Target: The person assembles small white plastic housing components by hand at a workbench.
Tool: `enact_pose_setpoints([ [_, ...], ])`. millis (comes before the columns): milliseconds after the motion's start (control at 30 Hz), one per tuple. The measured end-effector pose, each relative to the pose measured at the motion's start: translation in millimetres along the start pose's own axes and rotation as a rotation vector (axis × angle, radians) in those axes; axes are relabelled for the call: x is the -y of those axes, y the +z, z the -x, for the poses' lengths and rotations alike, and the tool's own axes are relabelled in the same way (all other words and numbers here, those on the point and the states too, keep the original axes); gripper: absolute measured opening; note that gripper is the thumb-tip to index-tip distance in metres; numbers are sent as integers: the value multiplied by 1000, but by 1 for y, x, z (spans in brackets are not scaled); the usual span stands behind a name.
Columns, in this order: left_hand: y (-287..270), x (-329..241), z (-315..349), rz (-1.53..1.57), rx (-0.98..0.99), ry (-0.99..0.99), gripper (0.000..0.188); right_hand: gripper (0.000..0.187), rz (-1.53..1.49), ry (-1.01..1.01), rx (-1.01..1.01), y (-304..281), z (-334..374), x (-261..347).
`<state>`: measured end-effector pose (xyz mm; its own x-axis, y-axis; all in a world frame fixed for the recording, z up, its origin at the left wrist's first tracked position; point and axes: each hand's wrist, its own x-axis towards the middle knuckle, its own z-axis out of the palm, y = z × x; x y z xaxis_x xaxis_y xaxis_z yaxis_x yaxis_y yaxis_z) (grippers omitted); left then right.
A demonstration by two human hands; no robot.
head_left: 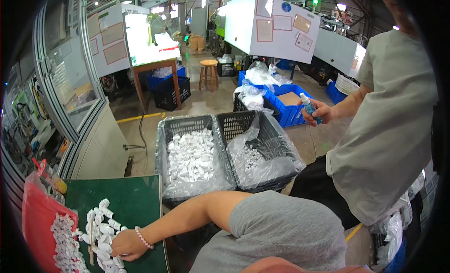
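My right hand [129,245], a beaded bracelet at its wrist, reaches over a pile of white plastic parts [106,229] on a green table [133,193]. Its fingers curl down together among the parts; their tips are hidden, so I cannot make out what they hold. A thin light-coloured stick [92,242] lies across the pile, left of the hand. Farther left, a red plastic bag [35,207] lies spread open with many smaller white pieces [65,240] on it. My left hand is out of view.
Beyond the table stand two black crates [215,120] lined with clear plastic, holding white parts. At the right another person [384,127] holds a small spray bottle [309,108] of blue liquid. Blue bins [293,116], a wooden stool [208,64] and a glazed metal-framed enclosure [70,80] stand around.
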<state>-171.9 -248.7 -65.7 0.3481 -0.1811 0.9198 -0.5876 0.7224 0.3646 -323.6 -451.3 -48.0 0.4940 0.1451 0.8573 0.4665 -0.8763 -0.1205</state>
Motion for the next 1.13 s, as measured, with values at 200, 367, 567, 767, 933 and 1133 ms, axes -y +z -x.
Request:
enact_pose_setpoints([
  [200,28,-30,-19,-785,-332,-781,43,22,28,31,-17,2,7,-6],
  [367,29,-35,-20,-866,-287,-796,43,20,-20,90,1,2,6,-3],
  [567,19,-22,-9,-672,-336,-844,40,19,-20,100,-33,0,6,-4],
  [767,-3,6,6,-589,-323,-825,38,22,-39,131,-3,-4,3,-10],
  [933,-86,39,34,-575,-261,-943,44,24,-82,179,47,4,-1,-5],
  [1133,28,-34,-15,-495,-342,-797,47,32,-109,109,176,14,8,-42],
])
